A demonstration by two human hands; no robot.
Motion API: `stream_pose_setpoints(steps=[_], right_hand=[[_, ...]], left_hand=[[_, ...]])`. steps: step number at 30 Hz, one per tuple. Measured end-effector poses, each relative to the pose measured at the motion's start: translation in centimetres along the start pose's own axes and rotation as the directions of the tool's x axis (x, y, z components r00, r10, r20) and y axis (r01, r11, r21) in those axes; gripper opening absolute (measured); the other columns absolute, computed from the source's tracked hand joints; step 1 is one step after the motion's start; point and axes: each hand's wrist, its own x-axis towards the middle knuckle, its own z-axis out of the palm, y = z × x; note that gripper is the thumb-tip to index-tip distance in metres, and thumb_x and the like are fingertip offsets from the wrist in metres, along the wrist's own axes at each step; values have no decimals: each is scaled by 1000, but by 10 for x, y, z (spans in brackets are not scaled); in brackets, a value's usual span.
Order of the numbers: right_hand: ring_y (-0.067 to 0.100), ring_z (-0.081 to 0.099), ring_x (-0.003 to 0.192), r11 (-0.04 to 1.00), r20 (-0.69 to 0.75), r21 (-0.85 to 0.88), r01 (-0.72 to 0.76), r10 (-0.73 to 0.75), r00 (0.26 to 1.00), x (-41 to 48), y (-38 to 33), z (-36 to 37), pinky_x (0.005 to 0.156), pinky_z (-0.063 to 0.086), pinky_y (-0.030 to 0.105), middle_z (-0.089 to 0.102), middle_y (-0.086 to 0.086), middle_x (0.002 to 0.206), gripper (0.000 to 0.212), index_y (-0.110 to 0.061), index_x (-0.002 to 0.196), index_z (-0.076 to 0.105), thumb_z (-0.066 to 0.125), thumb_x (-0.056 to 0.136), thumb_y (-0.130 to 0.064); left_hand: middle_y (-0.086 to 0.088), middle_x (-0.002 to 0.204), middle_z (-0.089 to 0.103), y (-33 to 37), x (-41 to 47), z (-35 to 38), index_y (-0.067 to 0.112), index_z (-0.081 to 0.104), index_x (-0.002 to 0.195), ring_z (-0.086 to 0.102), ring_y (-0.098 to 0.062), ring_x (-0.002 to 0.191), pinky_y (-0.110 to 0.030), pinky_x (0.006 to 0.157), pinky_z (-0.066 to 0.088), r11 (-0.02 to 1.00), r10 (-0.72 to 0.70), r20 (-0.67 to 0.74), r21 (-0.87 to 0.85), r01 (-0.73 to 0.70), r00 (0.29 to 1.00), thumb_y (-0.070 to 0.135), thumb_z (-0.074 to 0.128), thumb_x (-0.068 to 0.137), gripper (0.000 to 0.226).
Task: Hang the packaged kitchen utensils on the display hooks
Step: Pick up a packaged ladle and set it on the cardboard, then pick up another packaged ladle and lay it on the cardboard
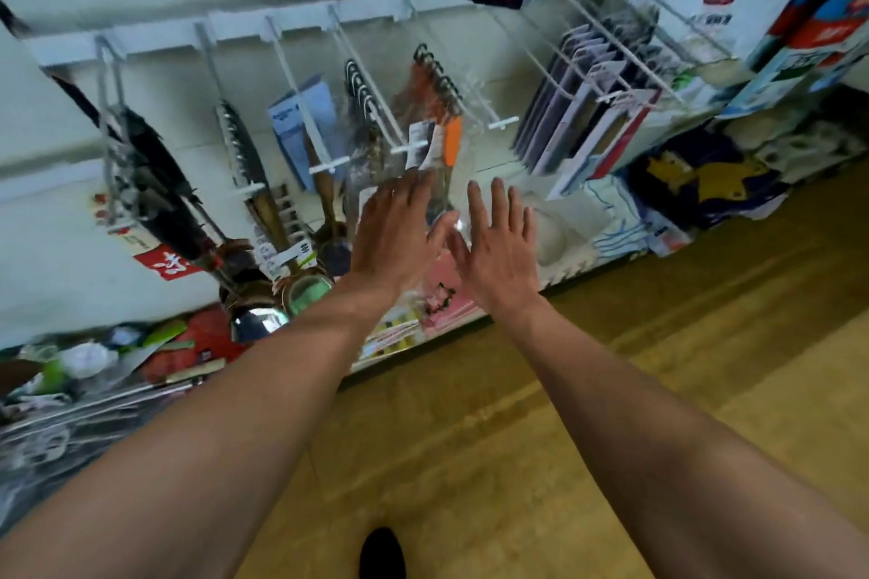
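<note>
Both my hands are raised in front of a wall of white display hooks. My left hand (392, 230) and my right hand (499, 240) are flat with fingers spread, holding nothing. Between and just beyond them hangs a clear packaged utensil (442, 165) with an orange handle (453, 141) and a white label, on a white hook (371, 94). My left fingertips touch or nearly touch the pack's lower part. The hook to its right (489, 108) carries nothing near its tip.
Ladles and strainers (254, 183) hang on hooks to the left, with dark brushes (150, 183) further left. Flat carded packs (592, 118) fill the hooks on the right. A low shelf (470, 320) of mixed goods runs under the hooks. The floor (517, 437) is tan.
</note>
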Motion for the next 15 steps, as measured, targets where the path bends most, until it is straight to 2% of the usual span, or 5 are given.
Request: stream_pose_setpoints(steps=[3, 6, 8, 10, 15], right_hand=[[28, 25, 146, 886, -14, 450, -108, 128, 992, 28, 4, 16, 118, 27, 45, 24, 10, 161, 64, -23, 157, 13, 39, 103, -48], [23, 44, 133, 526, 167, 787, -321, 320, 933, 62, 6, 27, 108, 41, 41, 39, 8, 151, 73, -29, 157, 12, 57, 99, -31], [20, 50, 122, 330, 296, 849, -413, 350, 889, 90, 9, 36, 105, 45, 39, 46, 7, 143, 77, -25, 156, 17, 63, 95, -15], [19, 54, 108, 320, 334, 844, -430, 313, 889, 108, 14, 46, 102, 48, 42, 53, 4, 125, 71, -19, 151, 29, 66, 92, -8], [6, 52, 78, 630, 300, 694, -348, 186, 936, 113, 33, 61, 75, 45, 20, 58, -10, 87, 10, -18, 101, 61, 62, 95, -27]], left_hand=[[-14, 130, 60, -2, 32, 12, 13, 54, 134, 58, -35, 115, -43, 90, 48, 986, -77, -22, -147, 73, 997, 25, 51, 100, 36], [-17, 123, 64, -7, 61, 31, 11, 58, 129, 60, -36, 112, -45, 88, 51, 910, -285, 8, -312, 273, 959, 24, 53, 97, 35], [-18, 114, 67, -10, 80, 45, 7, 61, 120, 63, -37, 106, -46, 86, 53, 848, -352, 85, -393, 356, 932, 26, 56, 92, 35], [-17, 112, 67, -9, 90, 54, 8, 61, 119, 63, -36, 104, -46, 88, 53, 792, -389, 142, -453, 409, 910, 22, 61, 91, 31], [-6, 100, 68, -6, 98, 60, 6, 62, 114, 63, -25, 92, -25, 70, 42, 755, -406, 91, -528, 390, 909, 22, 69, 90, 30]])
